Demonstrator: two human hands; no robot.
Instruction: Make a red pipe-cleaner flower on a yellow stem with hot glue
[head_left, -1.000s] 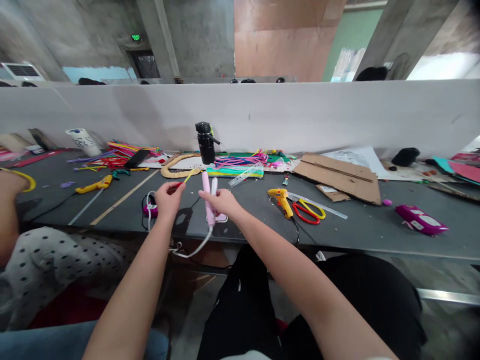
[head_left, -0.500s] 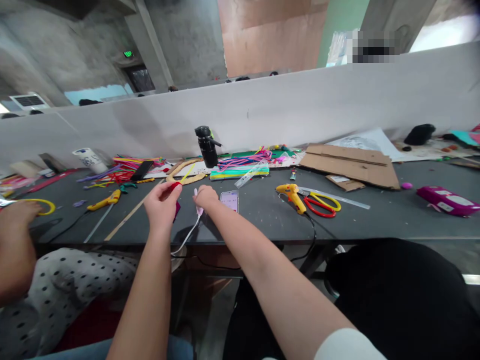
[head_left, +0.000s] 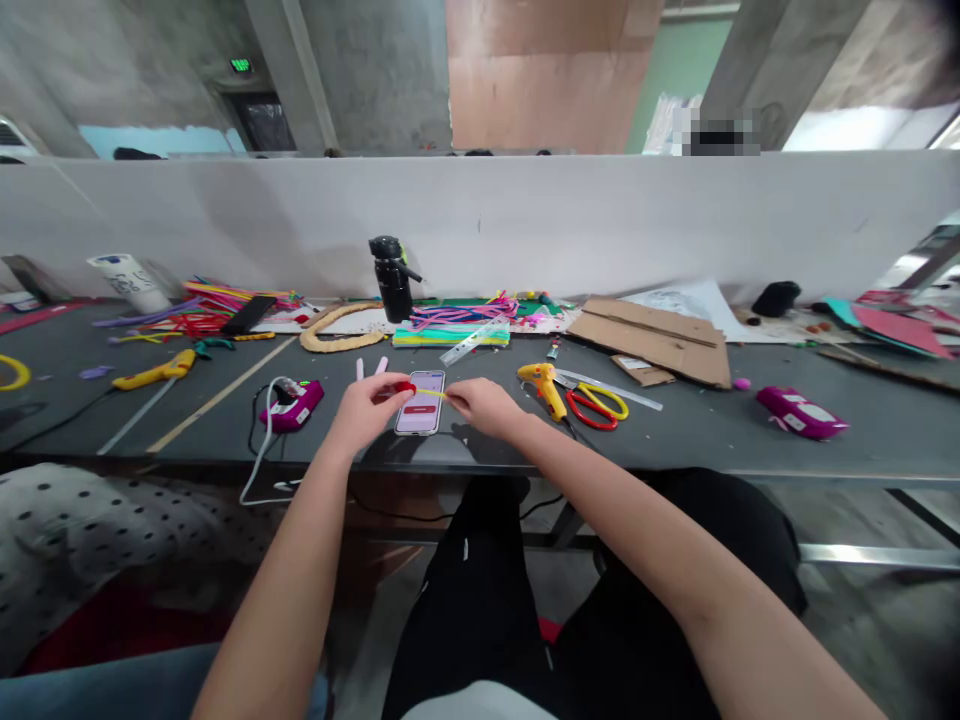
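Note:
My left hand [head_left: 367, 408] pinches a small red piece [head_left: 406, 387], too small to make out in detail. A thin yellow stem [head_left: 430, 392], which looks like a pipe cleaner, runs from it to the right. My right hand [head_left: 484, 405] has its fingers closed on the far end of that stem. Both hands are held above the table's front part, with a phone [head_left: 417, 415] lying face up beneath and between them, its screen lit. Two pale pink sticks [head_left: 382, 366] show just behind my left hand.
Left of my hands lies a purple power strip [head_left: 307, 403] with a white cable [head_left: 259, 465] hanging over the edge. At right are a yellow glue gun [head_left: 544, 388], scissors [head_left: 592, 408] and cardboard [head_left: 652, 340]. A black bottle [head_left: 392, 280] and pipe cleaners [head_left: 457, 316] stand and lie behind.
My right hand has left the white cable and now grips the yellow stem. My left hand has turned the red piece so the stem points right. The view has swung right, and the phone screen differs.

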